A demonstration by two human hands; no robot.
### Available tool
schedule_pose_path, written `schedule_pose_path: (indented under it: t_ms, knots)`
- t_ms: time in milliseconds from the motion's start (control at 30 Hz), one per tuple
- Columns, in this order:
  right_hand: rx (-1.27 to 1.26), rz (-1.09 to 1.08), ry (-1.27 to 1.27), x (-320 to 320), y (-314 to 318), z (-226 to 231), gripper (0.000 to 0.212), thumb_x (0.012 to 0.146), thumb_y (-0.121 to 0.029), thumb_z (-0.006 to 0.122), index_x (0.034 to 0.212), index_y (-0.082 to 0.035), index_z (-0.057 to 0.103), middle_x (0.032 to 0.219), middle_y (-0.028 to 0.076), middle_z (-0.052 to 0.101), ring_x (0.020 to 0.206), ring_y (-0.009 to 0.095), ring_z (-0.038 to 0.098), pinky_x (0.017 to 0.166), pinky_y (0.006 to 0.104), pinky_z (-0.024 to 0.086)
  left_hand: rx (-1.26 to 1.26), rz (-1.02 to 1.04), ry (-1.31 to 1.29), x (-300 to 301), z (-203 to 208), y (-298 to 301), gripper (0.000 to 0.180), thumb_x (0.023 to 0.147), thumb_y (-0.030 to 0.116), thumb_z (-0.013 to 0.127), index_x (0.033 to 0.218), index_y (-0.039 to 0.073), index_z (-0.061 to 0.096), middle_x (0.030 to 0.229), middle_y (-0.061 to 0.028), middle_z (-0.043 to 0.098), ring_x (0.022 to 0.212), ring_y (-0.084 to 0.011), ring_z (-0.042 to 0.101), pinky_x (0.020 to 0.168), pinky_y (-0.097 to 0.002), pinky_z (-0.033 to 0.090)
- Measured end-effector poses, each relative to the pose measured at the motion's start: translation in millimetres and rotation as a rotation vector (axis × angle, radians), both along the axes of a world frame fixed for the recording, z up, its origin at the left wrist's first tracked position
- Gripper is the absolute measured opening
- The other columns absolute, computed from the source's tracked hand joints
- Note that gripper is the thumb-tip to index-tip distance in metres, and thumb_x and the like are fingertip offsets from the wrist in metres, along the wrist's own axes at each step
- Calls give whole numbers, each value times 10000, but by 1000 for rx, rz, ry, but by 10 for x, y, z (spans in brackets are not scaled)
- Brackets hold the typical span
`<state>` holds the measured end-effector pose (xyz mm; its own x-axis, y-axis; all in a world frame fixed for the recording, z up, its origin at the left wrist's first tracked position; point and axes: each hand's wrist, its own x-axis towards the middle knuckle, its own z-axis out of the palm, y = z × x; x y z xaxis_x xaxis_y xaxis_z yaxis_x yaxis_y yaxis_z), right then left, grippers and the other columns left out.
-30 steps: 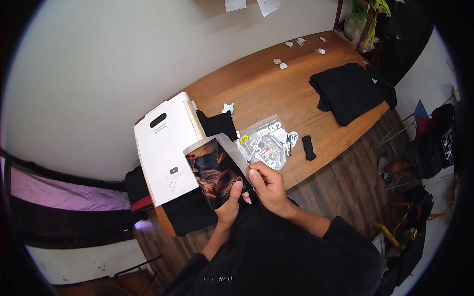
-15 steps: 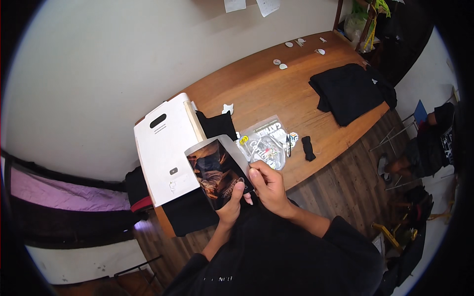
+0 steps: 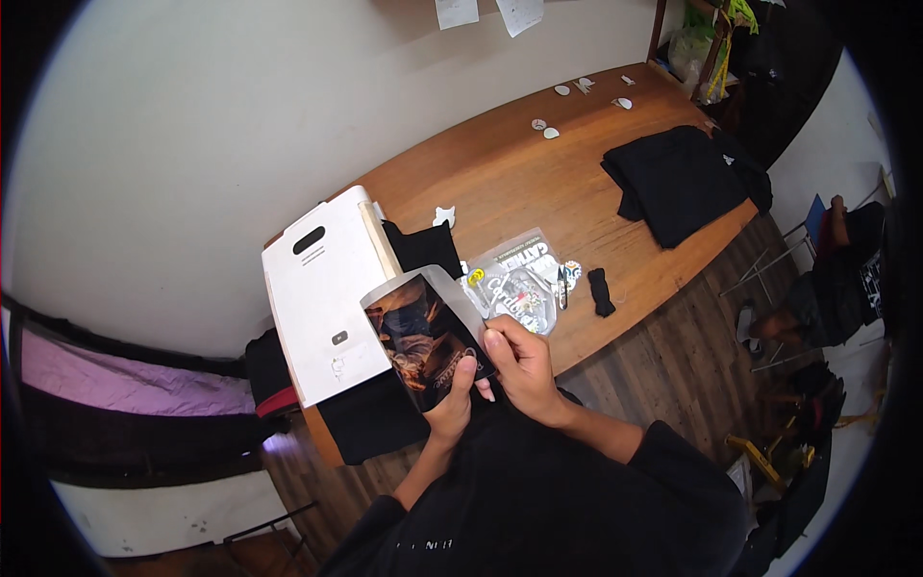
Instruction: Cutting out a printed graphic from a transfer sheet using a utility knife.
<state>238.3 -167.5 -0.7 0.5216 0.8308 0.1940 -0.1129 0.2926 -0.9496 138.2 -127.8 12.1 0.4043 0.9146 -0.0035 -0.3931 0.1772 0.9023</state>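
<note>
Between my hands is a printed film sheet, a dark picture with orange-brown parts and a pale see-through border. My left hand grips its lower edge, thumb lying on the picture. With thumb and bent fingers, my right hand pinches the sheet's right edge; the fingertips behind it are hidden. The sheet overlaps the near corner of a white heat press on the table. Black fabric sticks out from the press's far side, and more black fabric hangs out at its near side.
A clear plastic bag of printed stickers, thread snips and a black cloth bundle lie on the wooden table. Folded black garments are at the right, white paper scraps farther back. Another person sits at far right.
My hands and the sheet stay nearly still, with the same grip. The view has shifted very slightly. At far right the other person's arm has moved a little.
</note>
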Motion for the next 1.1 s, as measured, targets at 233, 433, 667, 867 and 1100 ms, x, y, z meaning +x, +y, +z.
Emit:
schedule_pose_path:
  t_ms: [233, 433, 667, 867, 1100]
  knots:
    - [92, -37, -5, 2, 5, 96, 190, 980, -159, 430, 913, 2, 505, 719, -4, 467, 518, 28, 432, 441, 186, 380, 109, -170, 29, -62, -99, 56, 298, 876, 55, 579, 1145, 9, 459, 860, -78, 566, 527, -120, 531, 399, -226, 467]
    - [92, -45, -14, 8, 24, 104, 190, 978, -153, 432, 910, 5, 511, 701, -10, 456, 539, 20, 422, 457, 183, 371, -2, -92, -15, -21, 15, 22, 100, 872, 14, 587, 952, -20, 537, 748, -79, 567, 543, -145, 557, 452, -258, 499]
    - [-1, -31, 11, -3, 17, 139, 197, 976, -155, 436, 897, 6, 520, 704, -21, 446, 557, 17, 383, 474, 181, 338, 27, -33, 18, -17, 56, 35, 93, 875, 12, 581, 950, -22, 538, 740, -80, 568, 544, -146, 557, 454, -262, 500]
    - [-4, -43, -1, 5, -13, 176, 200, 973, -160, 440, 889, 0, 525, 693, -29, 439, 559, 13, 348, 479, 180, 314, 57, -55, -14, -15, 31, 14, 103, 867, -3, 585, 957, -20, 538, 757, -79, 572, 550, -144, 563, 454, -264, 507]
    - [-13, -45, 1, 4, -23, 153, 198, 974, -163, 441, 884, -7, 522, 686, -36, 433, 561, 10, 344, 478, 181, 310, 39, -62, -31, -20, 0, 13, 113, 864, -13, 583, 966, -20, 535, 764, -79, 568, 553, -145, 565, 449, -263, 508]
